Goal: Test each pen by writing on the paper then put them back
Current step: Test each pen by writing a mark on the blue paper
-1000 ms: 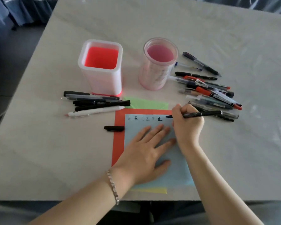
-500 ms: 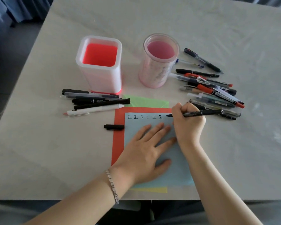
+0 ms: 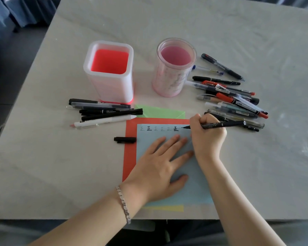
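Fingers of the left hand lie spread and flat on the blue paper, grasping nothing. Just beyond, the right hand is clenched around a black pen, its tip touching the sheet after a row of written characters. A loose black cap lies left of the red sheet. Farther off, pens lie piled to the right, beside two holders.

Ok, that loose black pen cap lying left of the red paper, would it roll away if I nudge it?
The pen cap looks small and probably very light, so a nudge would shift it easily. It seems to have a clip along one side, which should stop it rolling far. It lies flat on the table, well in from the edge.
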Motion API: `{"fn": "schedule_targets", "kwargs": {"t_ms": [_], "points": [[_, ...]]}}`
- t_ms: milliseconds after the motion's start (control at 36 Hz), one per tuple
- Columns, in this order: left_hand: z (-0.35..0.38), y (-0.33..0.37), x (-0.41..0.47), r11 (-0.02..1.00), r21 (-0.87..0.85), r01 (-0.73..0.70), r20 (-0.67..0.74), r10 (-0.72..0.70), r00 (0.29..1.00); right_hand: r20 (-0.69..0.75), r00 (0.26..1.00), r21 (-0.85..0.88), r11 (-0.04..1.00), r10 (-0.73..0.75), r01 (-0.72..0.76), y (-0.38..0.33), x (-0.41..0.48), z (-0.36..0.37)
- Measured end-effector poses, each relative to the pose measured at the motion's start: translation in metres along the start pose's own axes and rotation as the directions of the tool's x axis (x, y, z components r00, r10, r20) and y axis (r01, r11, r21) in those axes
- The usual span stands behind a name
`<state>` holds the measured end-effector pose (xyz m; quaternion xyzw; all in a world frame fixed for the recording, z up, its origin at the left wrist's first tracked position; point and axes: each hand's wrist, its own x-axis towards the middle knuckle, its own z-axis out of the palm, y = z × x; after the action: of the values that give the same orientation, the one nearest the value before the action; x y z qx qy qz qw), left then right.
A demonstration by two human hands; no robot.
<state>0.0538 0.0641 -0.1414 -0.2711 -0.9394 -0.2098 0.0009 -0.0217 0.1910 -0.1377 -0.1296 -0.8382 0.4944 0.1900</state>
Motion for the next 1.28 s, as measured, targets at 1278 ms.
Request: {"fn": "schedule_targets", "kwargs": {"t_ms": [1278], "points": [[0.0001, -0.0002, 0.0000, 1.000, -0.008, 0.001, 0.012, -0.001, 1.000, -0.038, 0.999, -0.063, 0.998, -0.011, 0.008, 0.0012, 0.0006, -0.0013]]}}
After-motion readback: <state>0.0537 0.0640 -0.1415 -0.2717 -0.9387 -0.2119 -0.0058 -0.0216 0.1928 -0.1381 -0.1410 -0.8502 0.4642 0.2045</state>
